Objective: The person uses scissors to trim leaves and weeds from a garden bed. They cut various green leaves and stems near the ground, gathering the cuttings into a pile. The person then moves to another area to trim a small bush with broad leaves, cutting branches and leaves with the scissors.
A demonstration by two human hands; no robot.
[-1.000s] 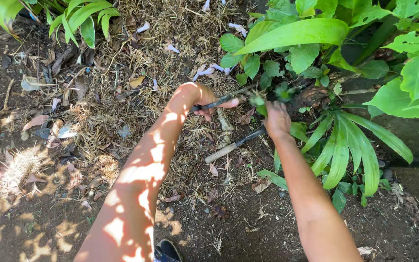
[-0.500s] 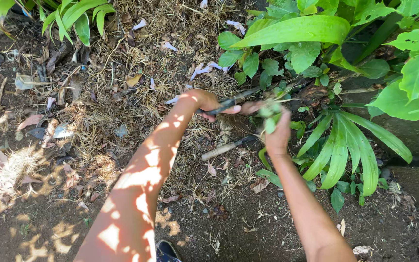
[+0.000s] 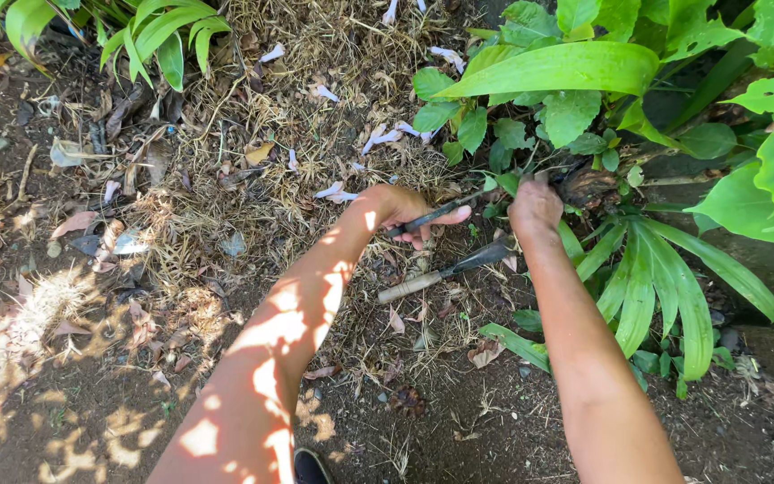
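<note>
The left hand (image 3: 400, 212) grips a dark thin tool (image 3: 436, 213) at frame centre. The right hand (image 3: 535, 206) reaches among green leaves (image 3: 548, 72). A wooden-handled tool (image 3: 445, 272) lies below.

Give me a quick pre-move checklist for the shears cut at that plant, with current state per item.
1. Left hand gripping upper handle of shears: ok.
2. Lower handle held: not ok, it lies free over the dry litter.
3. Right hand clear of the blades: cannot tell, blades hidden under leaves.
4. Stem seated between blades: cannot tell.
5. Right hand on the plant base: ok, it reaches in there.
6. Broad leaf blocking the view: not ok.
</note>
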